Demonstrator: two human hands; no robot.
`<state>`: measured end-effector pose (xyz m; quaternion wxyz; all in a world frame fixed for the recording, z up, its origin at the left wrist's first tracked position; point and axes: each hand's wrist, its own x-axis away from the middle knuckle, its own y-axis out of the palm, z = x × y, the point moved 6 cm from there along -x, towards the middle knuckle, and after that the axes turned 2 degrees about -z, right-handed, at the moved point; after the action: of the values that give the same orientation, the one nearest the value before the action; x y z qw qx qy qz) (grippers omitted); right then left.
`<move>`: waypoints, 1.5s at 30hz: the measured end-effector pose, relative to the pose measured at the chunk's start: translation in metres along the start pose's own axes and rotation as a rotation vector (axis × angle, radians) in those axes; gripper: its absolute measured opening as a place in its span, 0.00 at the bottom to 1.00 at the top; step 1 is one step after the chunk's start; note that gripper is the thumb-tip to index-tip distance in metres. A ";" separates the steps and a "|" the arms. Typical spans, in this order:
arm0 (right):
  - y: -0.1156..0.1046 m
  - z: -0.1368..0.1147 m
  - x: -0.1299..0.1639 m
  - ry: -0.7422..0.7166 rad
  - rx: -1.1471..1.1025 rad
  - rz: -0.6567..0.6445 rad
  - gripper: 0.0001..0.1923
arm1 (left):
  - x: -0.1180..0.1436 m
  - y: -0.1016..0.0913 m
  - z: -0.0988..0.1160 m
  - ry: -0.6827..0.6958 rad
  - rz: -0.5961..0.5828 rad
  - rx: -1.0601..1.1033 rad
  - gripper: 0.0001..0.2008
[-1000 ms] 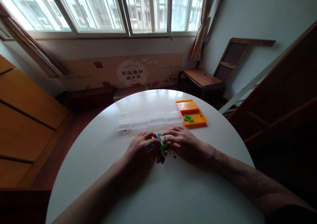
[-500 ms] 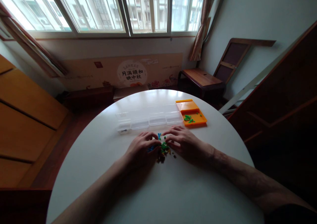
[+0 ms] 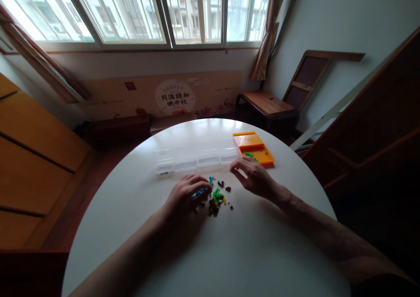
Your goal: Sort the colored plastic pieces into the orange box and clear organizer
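Note:
A small pile of building bricks lies mid-table, with green bricks [image 3: 217,195], brown bricks [image 3: 214,209] and a few yellow ones. My left hand [image 3: 187,193] rests at the pile's left side, its fingers curved and apart from the thumb. Blue bricks [image 3: 199,193] show in the gap, partly hidden by the fingers. Up and right of the pile, my right hand [image 3: 254,174] has thumb and fingertips brought together in a pinch. What they hold, if anything, is too small to make out. Beyond it sits an orange tray [image 3: 269,158] with loose green bricks inside.
A clear plastic compartment box [image 3: 185,163] stands left of the orange tray, behind the pile. Both are on a round white table [image 3: 131,227]. Past the table are a wooden chair [image 3: 269,102] and a window with curtains.
My right hand has moved from the pile up and right toward the orange tray, uncovering dark brown bricks. My left hand has stayed nearly in place, with more blue bricks showing.

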<state>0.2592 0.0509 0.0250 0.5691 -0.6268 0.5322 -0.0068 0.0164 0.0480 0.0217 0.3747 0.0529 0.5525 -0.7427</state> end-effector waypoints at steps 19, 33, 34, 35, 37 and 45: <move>-0.005 0.011 0.003 0.093 0.039 0.026 0.04 | 0.005 -0.007 -0.007 -0.146 0.157 0.095 0.05; 0.019 -0.041 -0.001 -0.290 -0.078 -0.103 0.05 | -0.007 0.005 0.009 -0.074 0.107 0.153 0.08; 0.020 -0.041 -0.001 -0.290 -0.075 -0.105 0.05 | -0.006 0.005 0.009 -0.073 0.111 0.149 0.08; 0.021 -0.041 -0.001 -0.293 -0.075 -0.107 0.05 | -0.006 0.006 0.008 -0.070 0.114 0.145 0.08; 0.022 -0.042 -0.001 -0.292 -0.077 -0.116 0.05 | -0.006 0.006 0.008 -0.061 0.117 0.143 0.09; -0.001 -0.007 -0.002 -0.034 0.015 0.010 0.06 | 0.000 -0.005 0.005 -0.066 0.111 -0.031 0.06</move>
<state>0.2547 0.0470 0.0292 0.5828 -0.6199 0.5255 0.0025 0.0149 0.0446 0.0280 0.4341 0.0528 0.5476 -0.7134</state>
